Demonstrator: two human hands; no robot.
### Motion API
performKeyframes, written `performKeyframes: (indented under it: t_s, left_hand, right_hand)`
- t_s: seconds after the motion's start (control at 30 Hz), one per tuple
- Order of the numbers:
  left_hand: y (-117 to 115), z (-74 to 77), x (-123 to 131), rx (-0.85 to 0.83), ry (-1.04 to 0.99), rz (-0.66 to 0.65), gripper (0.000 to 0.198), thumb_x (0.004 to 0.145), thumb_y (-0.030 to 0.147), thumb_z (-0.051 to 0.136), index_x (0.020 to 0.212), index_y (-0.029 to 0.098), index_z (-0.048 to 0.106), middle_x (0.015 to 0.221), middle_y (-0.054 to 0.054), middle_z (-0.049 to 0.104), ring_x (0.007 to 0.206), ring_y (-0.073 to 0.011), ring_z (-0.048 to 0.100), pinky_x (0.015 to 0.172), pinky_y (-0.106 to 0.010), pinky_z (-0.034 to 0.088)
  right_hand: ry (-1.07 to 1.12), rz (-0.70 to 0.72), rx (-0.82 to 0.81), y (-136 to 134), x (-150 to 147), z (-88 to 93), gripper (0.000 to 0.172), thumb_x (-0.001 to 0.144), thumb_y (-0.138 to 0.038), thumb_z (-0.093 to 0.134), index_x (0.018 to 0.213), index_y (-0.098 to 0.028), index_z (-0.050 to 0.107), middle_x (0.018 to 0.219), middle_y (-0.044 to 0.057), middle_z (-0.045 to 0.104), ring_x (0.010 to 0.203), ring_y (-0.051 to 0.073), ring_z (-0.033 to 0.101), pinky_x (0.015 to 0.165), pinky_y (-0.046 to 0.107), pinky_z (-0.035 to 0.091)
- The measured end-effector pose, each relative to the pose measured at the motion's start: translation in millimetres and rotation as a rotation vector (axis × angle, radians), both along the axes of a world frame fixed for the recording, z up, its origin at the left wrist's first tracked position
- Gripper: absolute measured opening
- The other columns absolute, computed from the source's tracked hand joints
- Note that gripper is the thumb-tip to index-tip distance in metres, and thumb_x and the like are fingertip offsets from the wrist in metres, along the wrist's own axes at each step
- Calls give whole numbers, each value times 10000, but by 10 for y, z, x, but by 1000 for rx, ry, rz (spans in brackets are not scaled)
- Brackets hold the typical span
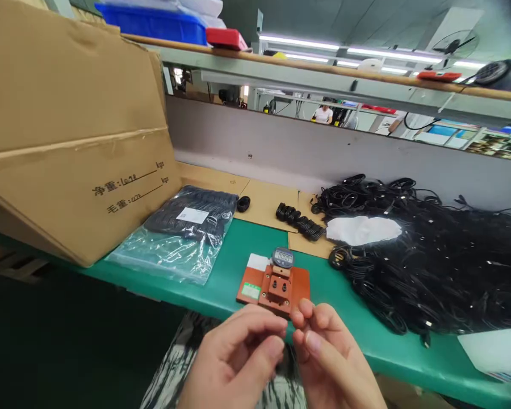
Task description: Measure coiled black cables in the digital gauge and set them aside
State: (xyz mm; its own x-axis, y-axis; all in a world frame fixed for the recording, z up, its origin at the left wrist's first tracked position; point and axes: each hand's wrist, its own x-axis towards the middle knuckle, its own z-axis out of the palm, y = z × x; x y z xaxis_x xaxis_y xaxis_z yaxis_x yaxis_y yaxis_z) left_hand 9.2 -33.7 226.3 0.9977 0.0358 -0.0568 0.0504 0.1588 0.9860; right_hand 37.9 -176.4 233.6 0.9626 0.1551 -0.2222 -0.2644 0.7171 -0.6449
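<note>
- Orange fixture (276, 287) straight ahead of the fingertips, flat on the green table (238, 250) near its front edge. Round digital gauge (283, 257) at its far side, in one line with the middle block, running away from the body.
- Both hands about equally near: left hand (234, 358) and right hand (330, 355) low in front of it, tips almost meeting over its near edge, no clear contact with it.
- Fingers (266, 338) of both hands curled inward and pinched, thumbs against forefingers; not possible to tell whether something small sits between them.
- To the right, well apart, a big pile of black cables (434, 267); to the left, a plastic bag (183, 233) and a cardboard box (68, 130).
</note>
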Motion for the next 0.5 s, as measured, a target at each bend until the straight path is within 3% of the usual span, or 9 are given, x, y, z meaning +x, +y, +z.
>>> performKeyframes:
  t_s: [0.13, 0.5]
  left_hand:
    - [-131, 87, 24, -194, 1, 15, 129, 759, 316, 737, 825, 205, 747, 825, -27, 675, 644, -94, 607, 593, -165, 527]
    - [-42, 127, -47, -173, 53, 53, 88, 750, 235, 726, 722, 152, 740, 723, -25, 668, 583, -88, 607, 559, -163, 527]
  right_hand:
    - [-1, 37, -12, 22, -80, -35, 289, 650, -135, 838, 793, -196, 594, 873, 14, 618, 713, 116, 626, 670, 216, 564]
    - [3, 58, -41, 122, -190, -94, 293, 664, -104, 827, 782, -184, 570, 879, 8, 601, 643, 80, 607, 623, 175, 554]
